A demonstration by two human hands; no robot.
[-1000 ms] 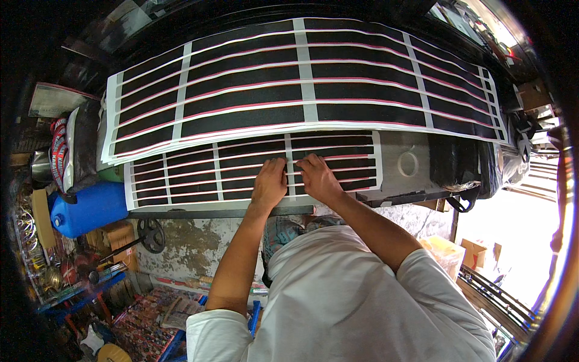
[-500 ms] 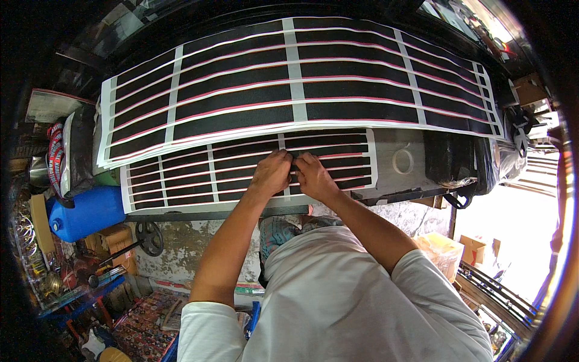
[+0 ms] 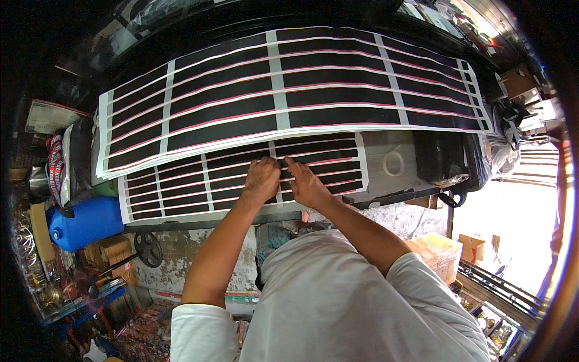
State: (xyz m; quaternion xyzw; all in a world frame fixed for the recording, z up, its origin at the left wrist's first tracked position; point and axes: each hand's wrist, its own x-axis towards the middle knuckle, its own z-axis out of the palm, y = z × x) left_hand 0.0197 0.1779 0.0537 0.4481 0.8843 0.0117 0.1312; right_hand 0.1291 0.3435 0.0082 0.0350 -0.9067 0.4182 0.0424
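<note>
A long sheet of black panels [image 3: 235, 186] with thin white and red lines lies on the grey bench top, partly under a larger stack of similar sheets [image 3: 338, 90]. My left hand [image 3: 263, 178] rests on the lower sheet just left of a pale crosswise band, fingers bent together and tips down on it. Whatever is under those fingertips, if anything, is too small to make out. Close by on the right, my right hand [image 3: 307, 184] touches the same sheet, its forefinger stretched toward the left hand and its thumb apart.
A roll of tape [image 3: 394, 163] lies on the bench right of the lower sheet, beside a dark plastic-wrapped bundle [image 3: 440, 158]. A blue jerrycan [image 3: 90, 222] stands at the left, above a black handwheel [image 3: 149, 249]. Cardboard boxes [image 3: 435, 256] sit at the lower right.
My fingers, bunched close together before, have drawn apart a little; the right forefinger is now stretched out. The whole view has shifted slightly. The sheets look unmoved on the bench.
</note>
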